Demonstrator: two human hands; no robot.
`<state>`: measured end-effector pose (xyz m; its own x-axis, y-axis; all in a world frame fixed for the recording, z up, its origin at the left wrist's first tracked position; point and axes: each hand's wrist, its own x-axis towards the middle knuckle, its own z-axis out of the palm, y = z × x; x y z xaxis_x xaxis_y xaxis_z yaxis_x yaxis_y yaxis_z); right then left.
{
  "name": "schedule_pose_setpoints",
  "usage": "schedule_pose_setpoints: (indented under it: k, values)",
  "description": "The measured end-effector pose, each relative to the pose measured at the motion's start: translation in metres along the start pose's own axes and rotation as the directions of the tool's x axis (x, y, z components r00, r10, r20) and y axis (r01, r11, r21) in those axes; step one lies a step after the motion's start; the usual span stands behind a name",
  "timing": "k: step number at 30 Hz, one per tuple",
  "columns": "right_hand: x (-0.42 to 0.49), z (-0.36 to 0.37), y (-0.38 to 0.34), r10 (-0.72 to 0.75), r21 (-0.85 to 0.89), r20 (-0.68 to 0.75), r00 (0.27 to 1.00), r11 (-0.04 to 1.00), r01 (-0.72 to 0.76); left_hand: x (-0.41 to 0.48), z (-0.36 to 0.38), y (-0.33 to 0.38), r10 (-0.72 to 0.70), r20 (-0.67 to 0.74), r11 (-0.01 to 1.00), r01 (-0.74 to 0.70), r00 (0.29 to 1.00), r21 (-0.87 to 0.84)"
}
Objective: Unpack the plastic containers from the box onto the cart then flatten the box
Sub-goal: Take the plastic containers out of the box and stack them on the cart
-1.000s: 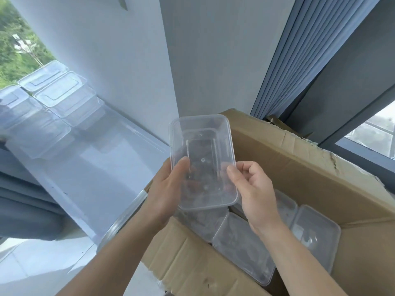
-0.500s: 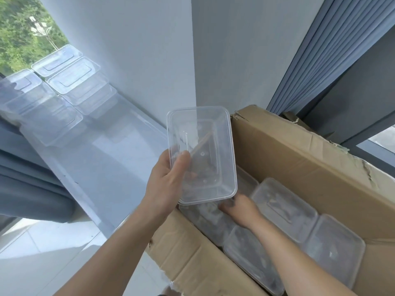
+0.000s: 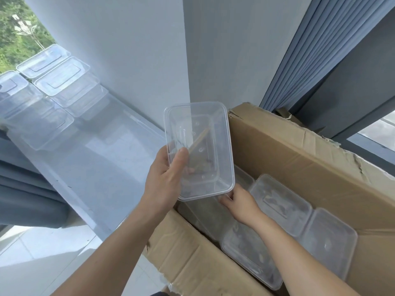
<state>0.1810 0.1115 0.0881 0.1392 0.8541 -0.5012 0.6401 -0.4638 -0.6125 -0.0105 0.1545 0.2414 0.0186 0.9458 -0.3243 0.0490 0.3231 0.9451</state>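
Observation:
My left hand (image 3: 164, 178) grips a clear rectangular plastic container (image 3: 198, 150) by its near left edge, thumb on top, and holds it above the left side of the open cardboard box (image 3: 299, 150). My right hand (image 3: 239, 201) is down inside the box, just under that container, its fingers curled onto the corner of another clear container (image 3: 205, 212). More clear containers (image 3: 280, 201) lie flat in the box. The grey cart top (image 3: 89, 159) is on the left, with several containers (image 3: 62, 82) stacked at its far end.
A white wall (image 3: 132, 60) runs behind the cart and box. Blue-grey curtains (image 3: 310, 50) hang at the upper right and lower left. The box's near flap (image 3: 192, 259) hangs outward over pale floor tiles (image 3: 32, 263).
My right hand let go of the held container and dropped into the box onto another one. My left hand alone now holds the container, lifted slightly.

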Motion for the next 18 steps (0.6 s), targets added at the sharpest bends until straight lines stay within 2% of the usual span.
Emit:
schedule_pose_setpoints:
  k: [9, 14, 18]
  values:
    - [-0.054, -0.033, -0.03, 0.11, 0.264, -0.17, 0.979, 0.963, -0.062, -0.008, -0.004, 0.014, 0.041, 0.112, 0.998, -0.045, 0.993, 0.039]
    - [-0.093, -0.05, -0.051, 0.136, 0.398, -0.34, 0.93, 0.917, 0.011, -0.012, -0.012, 0.025, 0.091, 0.168, 0.994, -0.101, 0.982, 0.05]
    - [-0.123, -0.056, -0.068, 0.173, 0.513, -0.403, 0.899, 0.856, 0.065, -0.016, -0.02, 0.032, 0.111, 0.216, 0.992, -0.122, 0.97, 0.039]
